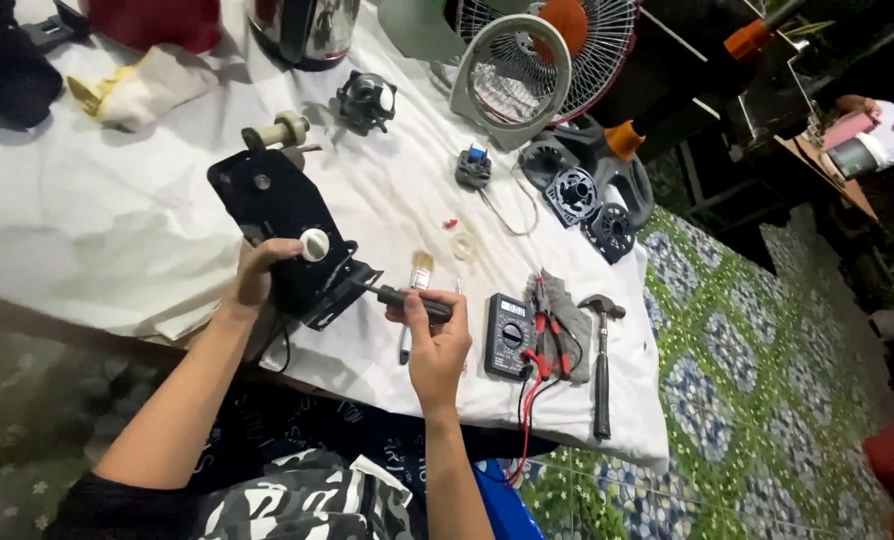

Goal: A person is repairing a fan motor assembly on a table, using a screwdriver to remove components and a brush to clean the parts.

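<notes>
While my left hand [257,270] grips the black housing [277,215] on the cloth [87,230] | right hand [437,340] closed round one screwdriver [407,298], tip at housing | one meter [508,335], one hammer [601,360], one brush [420,272], two fans [537,60].

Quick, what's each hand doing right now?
Left hand: closed on the black fan housing.
Right hand: closed on a black-handled screwdriver, tip at the housing.
</notes>
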